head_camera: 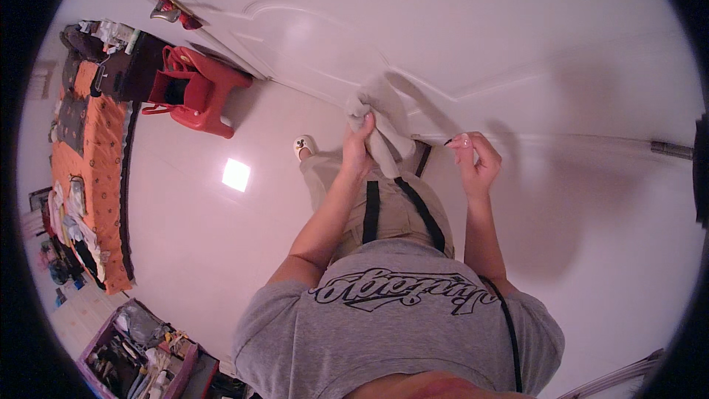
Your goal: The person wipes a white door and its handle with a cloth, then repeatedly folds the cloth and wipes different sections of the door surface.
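Observation:
My left hand (358, 147) grips a bunched, pale beige cloth (389, 122) in front of my waist, near the white panelled door. Folds of the cloth hang down past my fingers. To its right, apart from the cloth, my right hand (481, 163) is raised with thumb and fingers curled together. A tiny dark tip (449, 142) shows at those fingertips, too small to identify. Two black straps (371, 210) run over the front of my beige trousers (388, 221); where their upper ends attach is not clear.
The white door (487, 27) fills the far side, with a metal handle (166, 11) at upper left. A red plastic stool (213, 94) carries a red bag (188, 91). Left stands a table with an orange patterned cloth (105, 177). A filled box (133, 354) sits at lower left.

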Available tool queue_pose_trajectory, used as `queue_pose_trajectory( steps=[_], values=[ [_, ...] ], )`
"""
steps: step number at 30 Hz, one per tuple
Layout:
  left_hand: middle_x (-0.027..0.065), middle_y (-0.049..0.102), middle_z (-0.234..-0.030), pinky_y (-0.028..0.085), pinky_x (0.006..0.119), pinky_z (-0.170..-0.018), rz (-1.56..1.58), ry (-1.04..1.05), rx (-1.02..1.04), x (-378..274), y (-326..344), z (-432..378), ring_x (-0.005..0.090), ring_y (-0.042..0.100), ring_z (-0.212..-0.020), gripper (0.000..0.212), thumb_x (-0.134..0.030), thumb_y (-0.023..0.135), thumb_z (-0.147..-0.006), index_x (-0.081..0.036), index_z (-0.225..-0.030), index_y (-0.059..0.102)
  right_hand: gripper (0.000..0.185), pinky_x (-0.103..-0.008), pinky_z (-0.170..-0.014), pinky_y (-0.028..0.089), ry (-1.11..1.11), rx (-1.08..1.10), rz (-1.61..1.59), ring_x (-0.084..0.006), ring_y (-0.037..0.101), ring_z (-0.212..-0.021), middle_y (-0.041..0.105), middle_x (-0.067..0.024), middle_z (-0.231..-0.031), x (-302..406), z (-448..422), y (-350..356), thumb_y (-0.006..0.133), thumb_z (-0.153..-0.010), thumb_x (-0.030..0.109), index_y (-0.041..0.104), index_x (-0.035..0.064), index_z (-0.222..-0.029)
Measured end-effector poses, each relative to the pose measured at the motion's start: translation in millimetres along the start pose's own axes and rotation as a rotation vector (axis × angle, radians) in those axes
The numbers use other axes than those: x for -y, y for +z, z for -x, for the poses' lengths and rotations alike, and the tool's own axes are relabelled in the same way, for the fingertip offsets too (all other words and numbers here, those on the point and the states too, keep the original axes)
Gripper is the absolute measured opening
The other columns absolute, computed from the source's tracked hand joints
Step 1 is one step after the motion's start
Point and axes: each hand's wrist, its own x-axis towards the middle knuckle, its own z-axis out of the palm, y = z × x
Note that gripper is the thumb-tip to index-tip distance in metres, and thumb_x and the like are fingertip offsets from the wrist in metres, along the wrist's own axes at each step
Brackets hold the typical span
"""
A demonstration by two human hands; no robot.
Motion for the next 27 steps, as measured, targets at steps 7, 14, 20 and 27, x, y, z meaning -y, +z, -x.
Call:
queue_pose_trajectory(
  steps=[7, 14, 20, 27],
  values=[
    [0.0103, 0.046, -0.109, 0.033, 0.031, -0.086, -0.577, 0.482, -0.054, 28.4, 44.6, -29.5, 0.0231, 0.044, -0.099, 0.041, -0.003, 0.052, -0.076, -0.005, -0.115, 0.040, 0.019, -0.0198, -0.044, 0.034, -0.027, 0.065, 0.024, -0.0067, 0.044, -0.047, 0.057, -0.0070, -0.067, 1.0, -0.9, 4.3, 0.048, -0.082, 0.003, 0.059, -0.0022, -0.067],
    [0.0158, 0.042, -0.118, 0.025, 0.036, -0.096, -0.805, 0.705, 0.013, 102.2, 59.9, -25.4, 0.0313, 0.036, -0.109, 0.052, 0.006, 0.052, -0.064, -0.002, -0.114, 0.041, 0.021, -0.0199, -0.044, 0.034, -0.012, 0.032, 0.081, -0.0065, 0.043, -0.046, 0.057, -0.0067, -0.067, -1.2, 4.8, -5.4, 0.046, -0.083, 0.004, 0.059, -0.0021, -0.068],
    [0.0151, 0.044, -0.114, 0.030, 0.034, -0.094, -0.902, 0.640, 0.231, 100.5, 54.7, -18.8, 0.0304, 0.039, -0.107, 0.055, 0.008, 0.054, -0.060, -0.003, -0.113, 0.044, 0.013, -0.0210, -0.044, 0.034, 0.053, -0.018, 0.052, -0.0082, 0.044, -0.048, 0.057, -0.0042, -0.063, -2.6, 13.8, -5.7, 0.052, -0.078, 0.003, 0.060, 0.0009, -0.068],
    [0.0117, 0.049, -0.107, 0.037, 0.036, -0.087, -0.749, 0.246, 0.512, 56.3, 31.7, -31.7, 0.0245, 0.047, -0.100, 0.040, -0.005, 0.057, -0.071, -0.005, -0.110, 0.045, 0.020, -0.0197, -0.044, 0.034, -0.050, 0.085, 0.080, -0.0061, 0.043, -0.046, 0.057, -0.0068, -0.068, 4.1, 5.0, 1.9, 0.046, -0.084, 0.004, 0.058, -0.0015, -0.068]
  ],
)
